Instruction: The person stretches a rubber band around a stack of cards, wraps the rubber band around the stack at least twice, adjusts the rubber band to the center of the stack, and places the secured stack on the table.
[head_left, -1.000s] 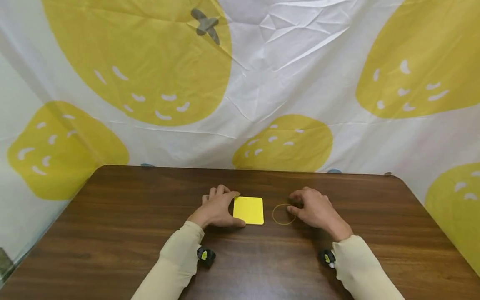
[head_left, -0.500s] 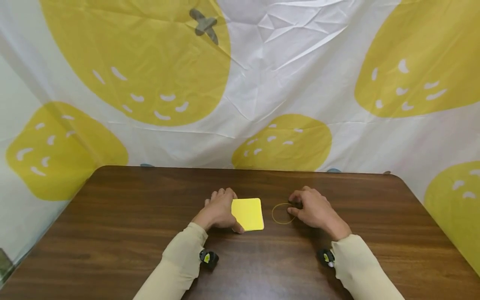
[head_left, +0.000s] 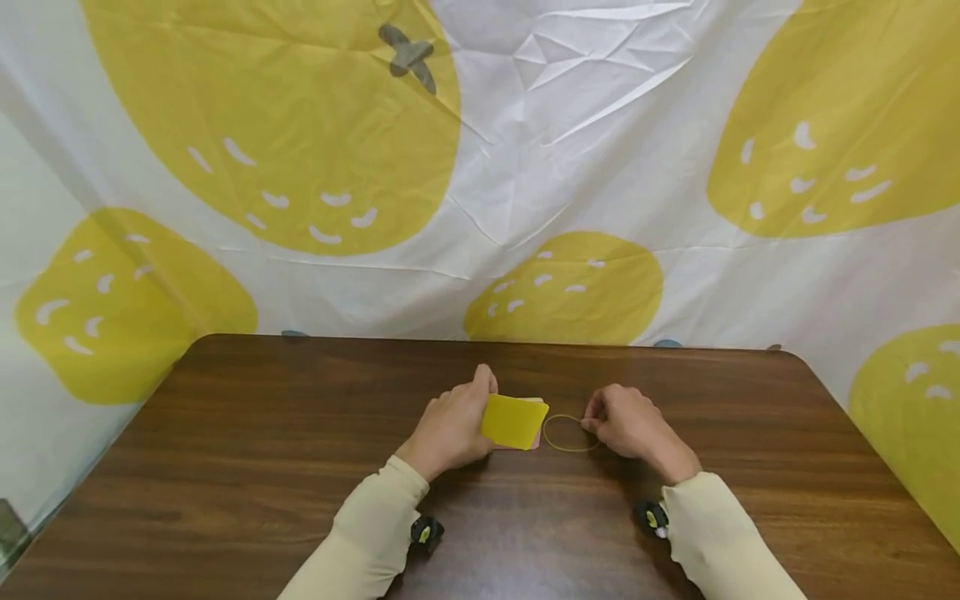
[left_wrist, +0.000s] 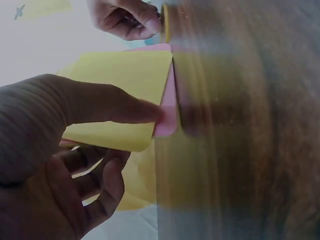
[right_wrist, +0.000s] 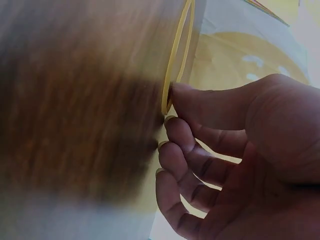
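Centrally, in the head view, the left hand point(head_left: 453, 421) grips a yellow card point(head_left: 514, 422), which is tilted over a pink card point(head_left: 537, 440) showing along its right and lower edges. The right hand point(head_left: 630, 421) pinches the near end of a thin yellow band point(head_left: 570, 451), an open loop lying between the hand and the cards, just beside the latter. Both hands are over a brown wood-grain table point(head_left: 495, 542); behind it hangs a white cloth point(head_left: 585, 167) printed with large yellow fruit shapes. Each pale sleeve point(head_left: 360, 533) bears a small dark device point(head_left: 426, 533) near the wrist.

In the left wrist view, the thumb point(left_wrist: 112, 102) lies straight across the face of the yellow card, with the other fingers point(left_wrist: 112, 185) bent beneath. The pink card projects on the side toward the table; whether it touches the surface cannot be told.

In the right wrist view, one end of the band is held narrowly between thumb and forefinger point(right_wrist: 181, 134), the remaining fingers curling alongside. Thin card edges enter at the upper right corner.
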